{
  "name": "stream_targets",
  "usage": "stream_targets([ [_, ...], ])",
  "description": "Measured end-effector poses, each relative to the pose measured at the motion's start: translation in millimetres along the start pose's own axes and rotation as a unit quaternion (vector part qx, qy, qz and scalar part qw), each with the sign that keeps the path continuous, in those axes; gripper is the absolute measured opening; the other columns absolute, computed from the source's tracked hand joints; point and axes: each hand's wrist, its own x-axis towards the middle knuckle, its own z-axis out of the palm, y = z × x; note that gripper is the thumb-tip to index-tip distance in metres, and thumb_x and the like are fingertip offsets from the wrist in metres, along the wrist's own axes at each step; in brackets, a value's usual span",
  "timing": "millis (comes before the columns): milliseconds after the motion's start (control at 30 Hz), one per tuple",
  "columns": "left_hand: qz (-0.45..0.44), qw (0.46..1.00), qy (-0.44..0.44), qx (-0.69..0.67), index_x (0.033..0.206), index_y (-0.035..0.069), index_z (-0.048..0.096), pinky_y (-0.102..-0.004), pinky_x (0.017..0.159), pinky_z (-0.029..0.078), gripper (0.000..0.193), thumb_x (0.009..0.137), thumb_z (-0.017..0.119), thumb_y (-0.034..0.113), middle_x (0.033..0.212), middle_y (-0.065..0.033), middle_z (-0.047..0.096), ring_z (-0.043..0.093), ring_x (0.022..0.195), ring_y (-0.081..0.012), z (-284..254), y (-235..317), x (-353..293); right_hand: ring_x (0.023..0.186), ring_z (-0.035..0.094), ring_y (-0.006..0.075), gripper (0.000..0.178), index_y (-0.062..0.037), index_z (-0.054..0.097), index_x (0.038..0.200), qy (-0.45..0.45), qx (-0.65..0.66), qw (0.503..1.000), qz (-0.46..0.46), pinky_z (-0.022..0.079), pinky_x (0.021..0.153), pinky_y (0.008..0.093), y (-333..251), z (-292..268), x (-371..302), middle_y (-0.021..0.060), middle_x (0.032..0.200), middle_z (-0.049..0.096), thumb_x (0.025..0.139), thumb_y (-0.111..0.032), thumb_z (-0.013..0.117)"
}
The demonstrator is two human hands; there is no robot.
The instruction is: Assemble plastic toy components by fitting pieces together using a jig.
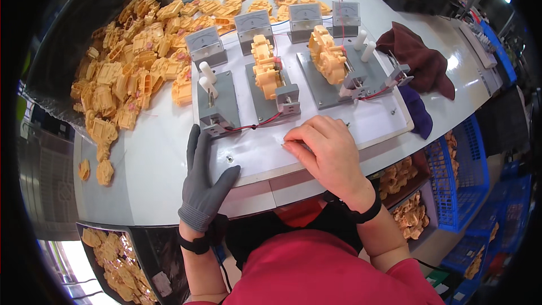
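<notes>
My left hand (pixel 206 178), in a grey glove, has its fingers and thumb spread at the near end of the leftmost grey test fixture (pixel 228 97). That fixture carries two white pegs (pixel 208 79) and no yellow part. My bare right hand (pixel 330 152) is over the white board (pixel 265 155), thumb and index finger pinched; whatever lies between them is too small to make out. Yellow plastic gear housings stand upright on two middle fixtures: one housing (pixel 265 68) on the left, another (pixel 327 55) on the right. A red and black wire (pixel 254 126) joins the fixture fronts.
Several dial meters (pixel 253 25) line the board's back. A heap of yellow housings (pixel 121 73) spills from a black bin (pixel 53 73) at left. A brown cloth (pixel 418 56) and purple cloth (pixel 416 114) lie at right. Blue crates (pixel 460 175) stand below the table's right edge.
</notes>
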Motion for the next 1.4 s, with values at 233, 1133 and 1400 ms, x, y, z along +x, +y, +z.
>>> stream_targets([
  [233,0.005,1.0,0.001,0.023,0.153,0.005,0.031,-0.0377,0.108,0.041,0.084,0.083,0.072,0.026,0.161,-0.0175,0.023,0.04,0.141,-0.033,0.6,0.1,0.2,0.078,0.058,0.0211,0.011,-0.0122,0.067,0.088,-0.002,-0.002,1.0,-0.001,0.039,0.069,0.035,0.5,0.3,-0.9,0.0003,0.08,0.06,0.081,-0.016,0.076],
  [1133,-0.01,0.999,0.011,0.029,0.153,0.01,0.032,-0.0399,0.103,0.046,0.086,0.079,0.073,0.023,0.161,-0.0154,0.025,0.045,0.137,-0.0343,0.8,4.2,-1.0,0.076,0.059,0.021,0.014,-0.0118,0.068,0.09,-0.013,-0.002,1.0,-0.008,0.041,0.07,0.0342,1.5,1.2,0.1,-0.0002,0.082,0.062,0.079,-0.012,0.078],
  [1400,0.014,0.999,0.02,0.028,0.153,0.011,0.032,-0.0402,0.107,0.044,0.086,0.079,0.075,0.024,0.161,-0.0153,0.025,0.041,0.14,-0.0352,2.3,-0.6,-1.7,0.077,0.058,0.0229,0.014,-0.0105,0.069,0.09,-0.02,-0.008,1.0,-0.009,0.042,0.071,0.0352,-0.3,0.7,1.0,0.0015,0.082,0.062,0.079,-0.012,0.077],
])
